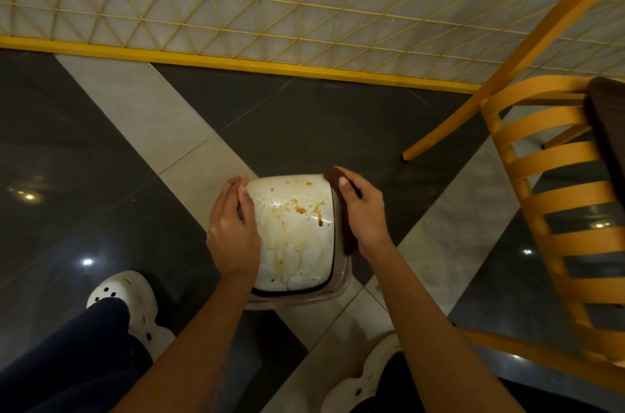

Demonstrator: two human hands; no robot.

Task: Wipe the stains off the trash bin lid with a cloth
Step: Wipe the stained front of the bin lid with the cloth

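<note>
White bin lid [294, 236] on floor between feet, orange stains [306, 209] across top, left hand [233, 226] curled over left edge — right hand [360, 213] pressing brown cloth [341, 209] to right edge.

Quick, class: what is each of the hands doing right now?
Left hand: grips the trash bin lid, left edge.
Right hand: holds the brown cloth.

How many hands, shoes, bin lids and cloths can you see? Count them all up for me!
Hands: 2 (left hand, right hand)
Shoes: 2 (left shoe, right shoe)
Bin lid: 1
Cloth: 1
Total: 6
</note>
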